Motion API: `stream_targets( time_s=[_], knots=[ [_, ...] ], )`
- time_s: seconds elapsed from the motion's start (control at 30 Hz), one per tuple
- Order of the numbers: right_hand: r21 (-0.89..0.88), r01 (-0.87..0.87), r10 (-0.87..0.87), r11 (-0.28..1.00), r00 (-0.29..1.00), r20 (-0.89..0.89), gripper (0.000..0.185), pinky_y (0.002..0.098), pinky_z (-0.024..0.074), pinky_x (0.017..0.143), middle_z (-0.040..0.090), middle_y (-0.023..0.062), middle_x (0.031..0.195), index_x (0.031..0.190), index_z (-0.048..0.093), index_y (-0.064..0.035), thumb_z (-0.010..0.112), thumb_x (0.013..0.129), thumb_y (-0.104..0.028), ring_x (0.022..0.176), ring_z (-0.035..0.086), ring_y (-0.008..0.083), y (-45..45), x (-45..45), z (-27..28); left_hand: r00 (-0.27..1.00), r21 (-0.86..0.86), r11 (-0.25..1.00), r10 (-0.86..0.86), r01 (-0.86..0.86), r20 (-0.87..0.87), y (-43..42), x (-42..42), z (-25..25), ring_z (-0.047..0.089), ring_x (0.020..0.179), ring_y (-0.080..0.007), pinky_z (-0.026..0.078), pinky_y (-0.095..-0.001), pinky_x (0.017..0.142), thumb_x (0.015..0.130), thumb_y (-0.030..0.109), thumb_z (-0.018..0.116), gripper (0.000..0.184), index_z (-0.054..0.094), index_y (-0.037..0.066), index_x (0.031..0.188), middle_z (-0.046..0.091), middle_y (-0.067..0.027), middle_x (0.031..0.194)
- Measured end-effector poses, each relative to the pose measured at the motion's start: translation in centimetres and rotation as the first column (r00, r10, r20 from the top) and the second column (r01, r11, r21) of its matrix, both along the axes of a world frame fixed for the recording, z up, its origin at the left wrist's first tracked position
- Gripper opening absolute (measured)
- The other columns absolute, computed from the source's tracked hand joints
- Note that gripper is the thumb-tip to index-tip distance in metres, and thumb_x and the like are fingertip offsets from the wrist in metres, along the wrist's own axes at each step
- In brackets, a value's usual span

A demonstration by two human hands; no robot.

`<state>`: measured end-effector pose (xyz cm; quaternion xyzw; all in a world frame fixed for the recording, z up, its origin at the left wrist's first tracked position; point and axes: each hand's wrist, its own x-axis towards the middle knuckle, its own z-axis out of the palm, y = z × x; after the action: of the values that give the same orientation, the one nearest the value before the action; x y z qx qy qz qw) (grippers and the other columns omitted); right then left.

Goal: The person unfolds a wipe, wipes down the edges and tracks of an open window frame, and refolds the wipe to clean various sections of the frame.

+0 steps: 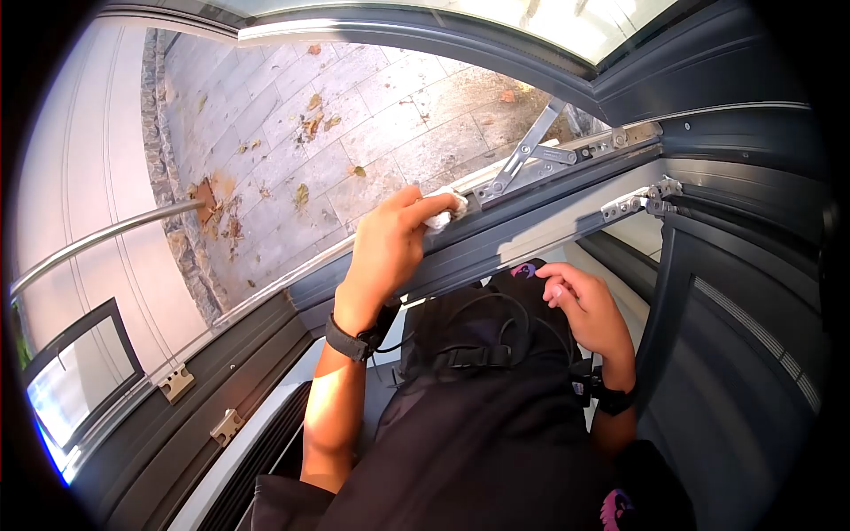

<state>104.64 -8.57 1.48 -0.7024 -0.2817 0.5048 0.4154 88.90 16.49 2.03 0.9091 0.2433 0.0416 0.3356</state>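
A crumpled white cloth [440, 215] is pinched in the fingers of my left hand [390, 243], pressed to the dark window frame's sill [478, 219]. Just right of the cloth, a metal hinge arm [529, 146] is fixed to the sill track. My right hand [583, 305] hangs in front of my body below the sill, its fingers curled and touching no part of the frame. Nothing shows in it.
An open dark sash [744, 354] stands at the right, with a second metal hinge [630, 205] near its top. Metal catches [176, 382] sit on the left frame. Outside are paving with dry leaves [312, 119] and a curved metal rail [106, 234].
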Motion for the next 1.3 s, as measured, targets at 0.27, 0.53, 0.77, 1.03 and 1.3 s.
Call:
stream_targets(
  time_s=[0.27,0.53,0.77,1.03,1.3],
  knots=[
    [-0.010,-0.002,0.001,1.000,1.000,-0.014,0.026,0.0295,0.0500,0.069,0.062,0.0091,0.079,0.113,0.062,0.0013,0.049,0.091,0.002,0.071,0.061,0.0179,0.0,0.2,-0.1,0.957,0.316,0.907,0.290,-0.278,0.011,1.0,-1.2,-1.4,0.060,0.069,-0.0317,0.049,-0.0369,0.062,0.078,-0.011,0.053,0.044,0.072,0.017,0.106,0.057,-0.0097,0.077],
    [0.006,-0.003,0.003,1.000,1.000,-0.023,0.025,0.0287,0.0492,0.069,0.062,0.0088,0.078,0.113,0.062,0.0017,0.050,0.091,0.001,0.071,0.060,0.0170,0.4,0.2,-0.1,0.990,0.257,0.963,0.106,-0.080,-0.091,-0.3,0.3,-3.0,0.062,0.075,-0.0337,0.050,-0.0415,0.062,0.078,-0.006,0.057,0.038,0.070,0.019,0.104,0.057,-0.0085,0.080],
    [0.009,-0.013,0.013,1.000,1.000,-0.005,0.025,0.0284,0.0486,0.068,0.062,0.0082,0.078,0.112,0.063,0.0012,0.049,0.091,0.001,0.070,0.059,0.0163,0.3,0.1,-0.1,0.997,0.028,0.997,0.076,-0.076,0.012,2.1,-0.4,-0.2,0.061,0.073,-0.0331,0.048,-0.0393,0.066,0.073,-0.014,0.052,0.044,0.073,0.012,0.102,0.058,-0.0128,0.078],
    [0.063,-0.072,0.068,0.995,0.996,0.057,0.020,0.0306,0.0488,0.068,0.062,0.0109,0.077,0.109,0.061,0.0004,0.052,0.092,-0.001,0.070,0.061,0.0206,1.4,0.0,1.0,0.963,0.367,0.903,0.262,-0.224,-0.057,0.5,1.1,-2.5,0.064,0.077,-0.0337,0.050,-0.0441,0.065,0.078,0.000,0.058,0.029,0.073,0.017,0.096,0.062,-0.0096,0.079],
    [0.045,-0.070,0.067,0.996,0.995,0.077,0.019,0.0313,0.0486,0.068,0.062,0.0115,0.077,0.108,0.061,0.0004,0.052,0.092,-0.001,0.069,0.060,0.0222,1.5,0.5,1.4,0.952,0.084,0.996,0.026,0.000,-0.305,0.6,2.4,-1.5,0.068,0.081,-0.0363,0.055,-0.0449,0.072,0.075,0.005,0.060,0.033,0.077,0.018,0.099,0.071,-0.0161,0.082]
  ],
)
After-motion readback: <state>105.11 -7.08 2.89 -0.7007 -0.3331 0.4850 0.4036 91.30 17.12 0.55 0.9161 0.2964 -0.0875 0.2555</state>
